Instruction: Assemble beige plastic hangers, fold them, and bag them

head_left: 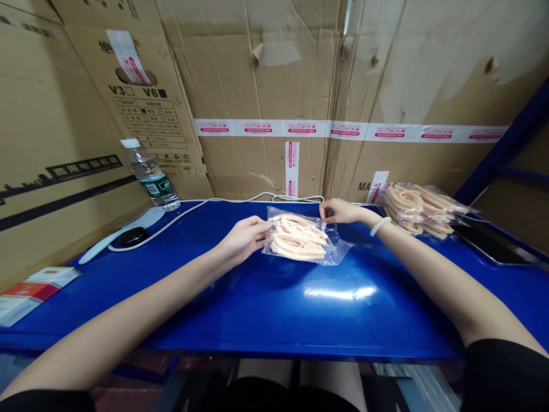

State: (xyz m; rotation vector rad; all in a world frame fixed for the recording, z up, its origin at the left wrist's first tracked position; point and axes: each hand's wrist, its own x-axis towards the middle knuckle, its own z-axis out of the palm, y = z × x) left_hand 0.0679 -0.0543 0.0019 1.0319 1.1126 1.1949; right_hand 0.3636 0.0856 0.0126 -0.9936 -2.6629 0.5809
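A clear plastic bag [298,239] with peach-coloured, coiled cord-like pieces inside is held over the middle of the blue tabletop [274,309]. At its left end, my left hand [245,240] pinches the plastic between thumb and fingers. My right hand [338,212] is closed at the bag's upper right corner, fingertips pressed together on the film. A loose flap of plastic spreads below that hand. What exactly the coiled pieces are, I cannot make out.
Similar bagged coils [418,209] lie at the right, beside a dark phone [491,243]. On the left are a water bottle [154,177], a white brush-like tool [124,232], a black round object [132,236] and a red-white box [36,292]. A white cable [240,200] runs along the cardboard wall [266,68].
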